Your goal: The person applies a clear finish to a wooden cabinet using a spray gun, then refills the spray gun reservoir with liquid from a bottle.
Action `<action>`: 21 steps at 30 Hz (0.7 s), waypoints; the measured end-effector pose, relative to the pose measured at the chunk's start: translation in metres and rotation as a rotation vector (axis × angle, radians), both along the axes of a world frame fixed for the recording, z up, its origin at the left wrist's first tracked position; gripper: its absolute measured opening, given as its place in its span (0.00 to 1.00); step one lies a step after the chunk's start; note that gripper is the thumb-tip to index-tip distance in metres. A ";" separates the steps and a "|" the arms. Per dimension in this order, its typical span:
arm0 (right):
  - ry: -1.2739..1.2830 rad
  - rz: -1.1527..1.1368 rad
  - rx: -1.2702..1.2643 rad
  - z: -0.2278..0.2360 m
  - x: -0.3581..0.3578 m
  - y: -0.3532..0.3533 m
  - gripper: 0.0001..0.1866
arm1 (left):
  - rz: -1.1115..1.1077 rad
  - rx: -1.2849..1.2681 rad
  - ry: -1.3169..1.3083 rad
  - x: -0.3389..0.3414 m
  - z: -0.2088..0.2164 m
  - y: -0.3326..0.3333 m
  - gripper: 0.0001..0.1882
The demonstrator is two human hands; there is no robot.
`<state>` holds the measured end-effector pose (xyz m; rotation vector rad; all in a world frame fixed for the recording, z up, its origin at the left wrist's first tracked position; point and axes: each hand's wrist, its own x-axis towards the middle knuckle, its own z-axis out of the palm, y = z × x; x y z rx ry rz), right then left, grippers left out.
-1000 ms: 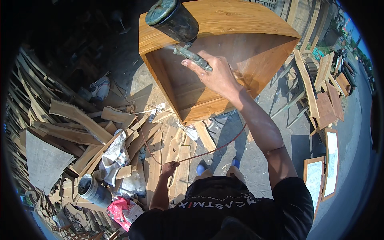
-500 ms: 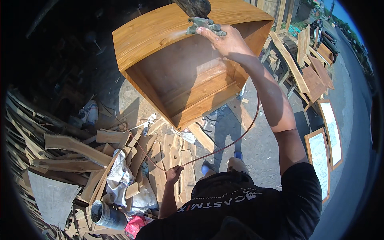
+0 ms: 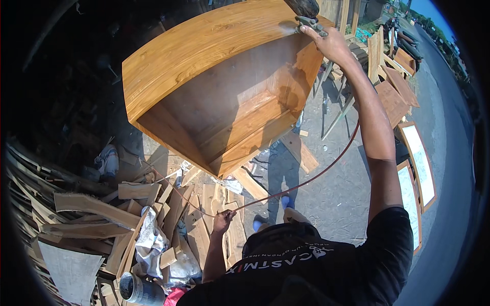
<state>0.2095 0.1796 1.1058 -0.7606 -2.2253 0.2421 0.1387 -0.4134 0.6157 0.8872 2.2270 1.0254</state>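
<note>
While a black short-sleeved shirt (image 3: 326,265) fills the lower edge, two blue shoes (image 3: 286,203) show just past it on grey ground (image 3: 339,209). To the left, a grey-blue round bucket (image 3: 146,291) with dark contents stands near crumpled white sacking (image 3: 151,245) and a heap of rough, pale brown wooden planks (image 3: 97,210). Above some of these planks, the left hand (image 3: 223,221) is closed around a thin reddish-brown hose (image 3: 306,181), which curves up and right to the right forearm (image 3: 375,127). To the right are two wood-framed white panels (image 3: 417,163).

Straight ahead is an open-fronted, golden-brown wooden cabinet (image 3: 204,51), slanted, its hollow toward the person. Well apart from the left hand, the right hand (image 3: 334,45) is clamped on a grey-green metal spray gun (image 3: 310,25) near the cabinet's upper right corner. Pale mist (image 3: 287,27) spreads leftward from the nozzle. Far right runs a grey road (image 3: 451,102).
</note>
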 end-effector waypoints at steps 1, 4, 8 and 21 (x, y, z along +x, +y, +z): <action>-0.054 -0.035 0.009 0.004 0.002 0.004 0.36 | 0.040 -0.032 -0.029 0.002 0.001 0.004 0.16; -0.095 0.030 -0.015 0.008 0.010 -0.009 0.33 | 0.029 -0.202 0.016 -0.002 0.007 0.018 0.16; -0.123 0.303 -0.381 0.026 0.005 -0.059 0.29 | 0.046 -0.109 0.055 -0.002 -0.004 0.021 0.23; -0.205 0.822 -0.288 0.064 -0.132 -0.246 0.35 | 0.267 -0.021 0.083 0.025 -0.011 -0.022 0.24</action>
